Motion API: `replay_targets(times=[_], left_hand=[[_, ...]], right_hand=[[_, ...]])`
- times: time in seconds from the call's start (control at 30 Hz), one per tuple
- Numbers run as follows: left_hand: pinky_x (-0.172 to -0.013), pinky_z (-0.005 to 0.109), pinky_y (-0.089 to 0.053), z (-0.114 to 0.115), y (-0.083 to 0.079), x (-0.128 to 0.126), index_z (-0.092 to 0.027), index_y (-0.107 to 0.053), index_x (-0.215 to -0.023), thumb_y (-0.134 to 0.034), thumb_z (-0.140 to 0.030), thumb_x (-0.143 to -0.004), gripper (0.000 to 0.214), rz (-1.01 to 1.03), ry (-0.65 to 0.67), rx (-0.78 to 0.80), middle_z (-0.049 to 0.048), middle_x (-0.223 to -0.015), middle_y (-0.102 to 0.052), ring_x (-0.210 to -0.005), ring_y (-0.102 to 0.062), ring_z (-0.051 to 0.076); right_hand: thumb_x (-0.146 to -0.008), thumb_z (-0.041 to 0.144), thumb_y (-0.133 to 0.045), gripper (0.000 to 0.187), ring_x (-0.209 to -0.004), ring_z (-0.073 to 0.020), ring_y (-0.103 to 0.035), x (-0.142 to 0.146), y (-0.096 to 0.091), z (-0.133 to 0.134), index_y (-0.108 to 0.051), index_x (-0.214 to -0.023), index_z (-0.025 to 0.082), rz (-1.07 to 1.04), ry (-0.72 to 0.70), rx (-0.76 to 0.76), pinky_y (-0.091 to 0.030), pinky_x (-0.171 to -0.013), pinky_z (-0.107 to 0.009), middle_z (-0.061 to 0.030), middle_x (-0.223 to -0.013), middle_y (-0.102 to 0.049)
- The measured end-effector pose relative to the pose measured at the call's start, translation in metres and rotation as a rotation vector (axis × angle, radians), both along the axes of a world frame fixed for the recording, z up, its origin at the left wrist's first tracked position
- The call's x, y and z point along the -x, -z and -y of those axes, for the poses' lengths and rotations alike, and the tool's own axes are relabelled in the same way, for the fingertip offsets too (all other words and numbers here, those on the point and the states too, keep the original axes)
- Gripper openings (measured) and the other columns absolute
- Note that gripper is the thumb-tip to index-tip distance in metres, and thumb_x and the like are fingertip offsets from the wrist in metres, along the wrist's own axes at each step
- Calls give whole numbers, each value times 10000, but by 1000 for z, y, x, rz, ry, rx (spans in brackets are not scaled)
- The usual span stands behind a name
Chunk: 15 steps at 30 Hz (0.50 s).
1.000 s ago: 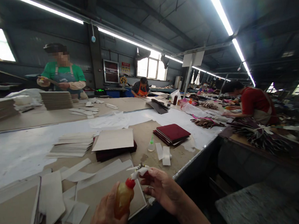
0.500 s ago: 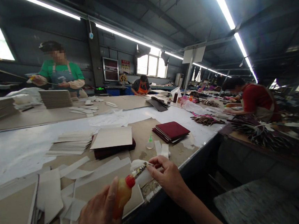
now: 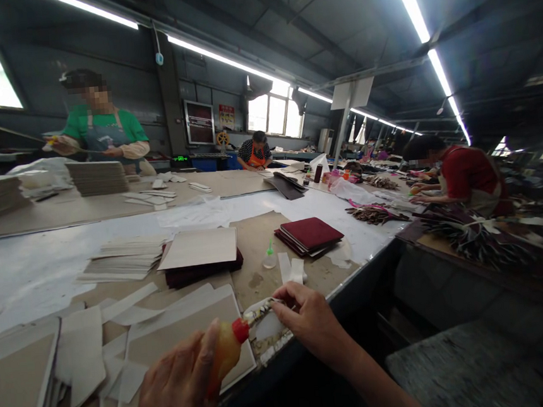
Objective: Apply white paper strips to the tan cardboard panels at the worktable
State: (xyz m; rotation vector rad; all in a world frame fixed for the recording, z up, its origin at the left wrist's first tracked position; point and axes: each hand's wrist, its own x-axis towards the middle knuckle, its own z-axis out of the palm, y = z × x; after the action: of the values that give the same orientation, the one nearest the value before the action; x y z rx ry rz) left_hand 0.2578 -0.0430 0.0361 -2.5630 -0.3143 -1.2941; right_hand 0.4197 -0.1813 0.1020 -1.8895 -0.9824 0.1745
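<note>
A squeeze bottle (image 3: 226, 352) with amber contents and a red cap is tilted in my left hand (image 3: 176, 386), the fingers wrapped round it. Its long, crusted nozzle (image 3: 259, 312) points up and right towards my right hand (image 3: 313, 320). There the thumb and fingers are pinched on a thin white strip (image 3: 267, 325), right at the nozzle tip; the fingers partly hide the strip. Beneath my hands lies a grey-beige board (image 3: 179, 338) with white edging. Just beyond stand a small clear bottle with a green tip (image 3: 269, 257) and short white strips (image 3: 296, 270).
Dark red covered boards (image 3: 310, 235) and a stack topped by a pale board (image 3: 199, 246) lie ahead. Loose white strips (image 3: 82, 347) and more boards (image 3: 18, 377) are at left. The table edge (image 3: 327, 297) runs along my right. Several co-workers sit or stand beyond.
The view has shifted slightly. My left hand and the bottle are a little lower, and the nozzle lies flatter beside the white strip. My right hand keeps its pinch.
</note>
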Motion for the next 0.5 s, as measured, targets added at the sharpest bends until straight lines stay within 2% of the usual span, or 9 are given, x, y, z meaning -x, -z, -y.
replay_targets(times=[0.3,0.5], left_hand=[[-738,368,-394,-1,0,-5,-154,-475,-1205,-423,-113,-820,390,-62,13,-80,96,-968,-618,-838,-548,235],[-762,382,-395,3,3,-5,-167,-456,-1225,-462,-73,-795,440,-82,-6,-84,92,-974,-625,-855,-555,244]], right_hand=[[-690,98,-481,96,-606,-125,-486,-10,-5,5,-512,-641,176,232,-33,159,-336,-572,-236,2,-641,-536],[-634,107,-488,87,-562,-130,-479,-11,10,-2,-467,-619,191,247,95,197,-316,-545,-242,-1,-605,-534]])
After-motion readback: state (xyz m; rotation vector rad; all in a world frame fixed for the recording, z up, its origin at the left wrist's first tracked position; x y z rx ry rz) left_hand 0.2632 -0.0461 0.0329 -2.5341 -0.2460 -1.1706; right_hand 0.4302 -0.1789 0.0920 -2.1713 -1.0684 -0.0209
